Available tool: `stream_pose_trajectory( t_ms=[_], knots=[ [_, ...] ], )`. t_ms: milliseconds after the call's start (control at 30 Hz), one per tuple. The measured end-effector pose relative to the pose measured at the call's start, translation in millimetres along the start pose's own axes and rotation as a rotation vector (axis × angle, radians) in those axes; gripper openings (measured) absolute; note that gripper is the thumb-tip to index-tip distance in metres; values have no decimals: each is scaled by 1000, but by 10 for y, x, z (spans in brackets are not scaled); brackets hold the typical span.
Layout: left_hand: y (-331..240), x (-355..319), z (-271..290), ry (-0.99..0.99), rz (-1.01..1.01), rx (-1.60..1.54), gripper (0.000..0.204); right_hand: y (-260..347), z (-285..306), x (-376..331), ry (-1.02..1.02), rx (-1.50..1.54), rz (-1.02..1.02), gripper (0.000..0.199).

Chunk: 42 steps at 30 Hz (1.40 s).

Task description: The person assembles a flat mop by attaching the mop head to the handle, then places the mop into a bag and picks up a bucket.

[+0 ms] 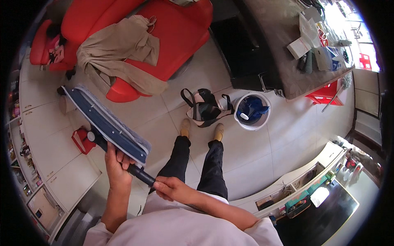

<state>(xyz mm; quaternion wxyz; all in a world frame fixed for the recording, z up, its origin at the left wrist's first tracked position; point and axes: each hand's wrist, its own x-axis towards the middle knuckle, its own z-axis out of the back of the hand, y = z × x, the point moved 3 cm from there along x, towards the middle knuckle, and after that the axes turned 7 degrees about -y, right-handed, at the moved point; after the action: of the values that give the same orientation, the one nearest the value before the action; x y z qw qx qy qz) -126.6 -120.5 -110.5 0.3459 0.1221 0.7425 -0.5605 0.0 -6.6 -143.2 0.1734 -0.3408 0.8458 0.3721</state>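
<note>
A window scrubber (107,125), with a long dark-blue curved head and a grey fluffy pad along one edge, is held up tilted at the left. My left hand (117,163) is closed around it beside the lower end of the head, where the fingers are partly hidden behind it. My right hand (171,188) grips the end of the black handle (141,175), close to my waist. Beyond my feet, on the floor, stand a white bucket (267,117) with a blue item inside and a soft black-and-beige bag (203,107).
A red armchair (180,45) with a beige garment (117,47) over it stands at the far left. White cabinets (51,135) line the left. A brown-topped table (271,37) with clutter is at the far right; a low white cabinet (283,184) is at the near right.
</note>
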Motion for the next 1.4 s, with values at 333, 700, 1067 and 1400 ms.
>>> stream_pose_trajectory(
  t_ms=[333, 700, 1067, 1400],
  knots=[
    [399, -211, -125, -49, -107, 47, 35, 196, 419, -396, -257, -567, 338, 27],
    [409, -390, -173, 209, 86, -58, 38, -15, 564, -424, 377, 435, -340, 34],
    [208, -253, -13, 153, -22, -131, 33, -42, 366, -259, 332, 258, -250, 34],
    [297, -158, -46, -187, -95, -16, 43, 30, 348, -258, -377, -863, 307, 28]
  ],
)
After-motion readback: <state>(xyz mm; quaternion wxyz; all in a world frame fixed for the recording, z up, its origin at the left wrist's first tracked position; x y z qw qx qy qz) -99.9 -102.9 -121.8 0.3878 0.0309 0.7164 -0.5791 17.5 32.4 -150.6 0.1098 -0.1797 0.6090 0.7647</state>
